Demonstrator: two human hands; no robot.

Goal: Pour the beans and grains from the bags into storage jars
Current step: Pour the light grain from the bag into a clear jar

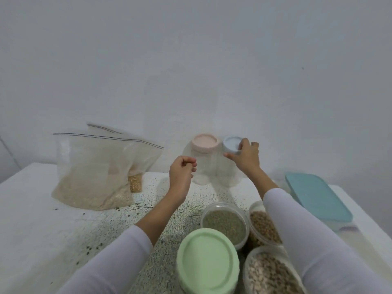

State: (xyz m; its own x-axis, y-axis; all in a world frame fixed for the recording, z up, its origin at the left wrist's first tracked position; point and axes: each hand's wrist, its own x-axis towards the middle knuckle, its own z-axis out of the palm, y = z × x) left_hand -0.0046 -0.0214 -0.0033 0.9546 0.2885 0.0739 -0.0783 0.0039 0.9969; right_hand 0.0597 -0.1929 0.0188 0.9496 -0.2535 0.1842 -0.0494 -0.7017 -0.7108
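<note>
The right hand (246,155) grips the pale blue round lid (232,144) of an empty clear plastic jar (228,172) at the wall, while the left hand (182,168), fingers loosely curled and holding nothing, hovers just left of the neighbouring pink-lidded clear jar (204,158). Left of that pink-lidded jar, on the speckled white tabletop (31,209), slumps the clear zip bag of pale grain (95,170). The lid is best freed with the idle hand steadying the light jar's wall, lest it tip.

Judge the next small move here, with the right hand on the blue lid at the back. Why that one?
Probably lift or twist off the blue lid: the right hand grips its rim, the jar under it looks empty, and the grain bag is unpoured. The left hand holds nothing and could steady the jar.
</note>
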